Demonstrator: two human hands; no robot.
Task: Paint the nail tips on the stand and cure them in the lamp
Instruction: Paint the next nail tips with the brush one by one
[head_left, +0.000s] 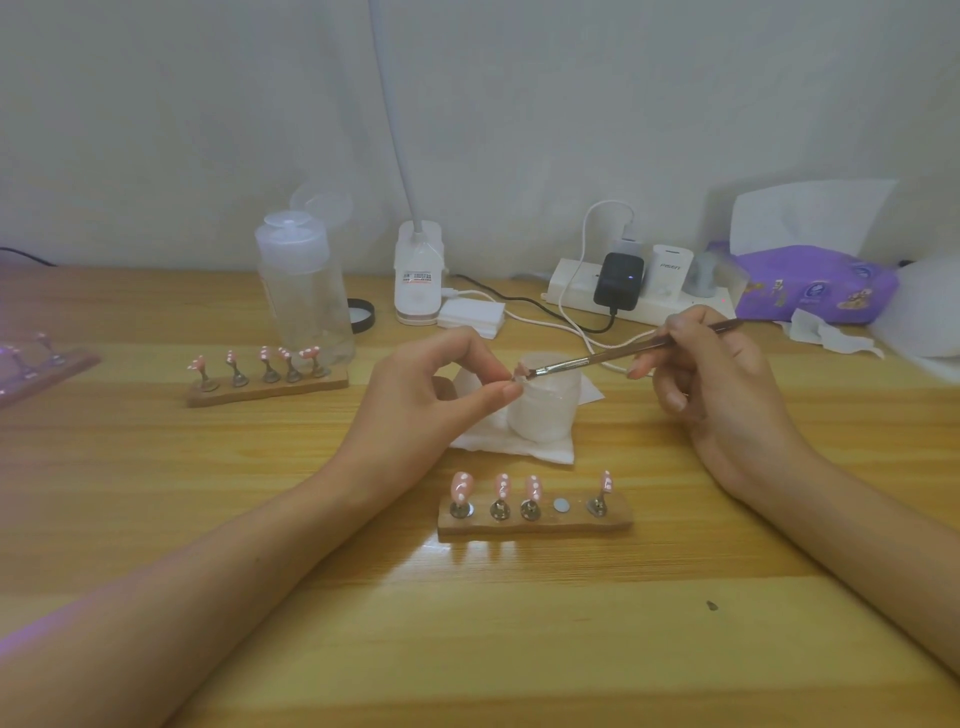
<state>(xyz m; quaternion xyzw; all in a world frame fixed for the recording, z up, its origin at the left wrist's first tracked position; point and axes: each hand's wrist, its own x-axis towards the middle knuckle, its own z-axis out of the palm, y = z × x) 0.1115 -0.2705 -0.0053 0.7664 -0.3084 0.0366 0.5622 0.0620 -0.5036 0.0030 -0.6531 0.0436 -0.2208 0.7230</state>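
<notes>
The left hand (436, 389) pinches a small nail tip (519, 372) over a white jar (545, 410), while the right hand (727, 400) holds a brush (623, 354) whose bristles seem to touch it. Nearer, a wooden stand (535, 524) carries four pink tips (461, 486).

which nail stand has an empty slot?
The near stand, closest to the camera: its fourth spot from the left shows only a bare metal disc. The far stand by the clear bottle carries all five tips.
</notes>
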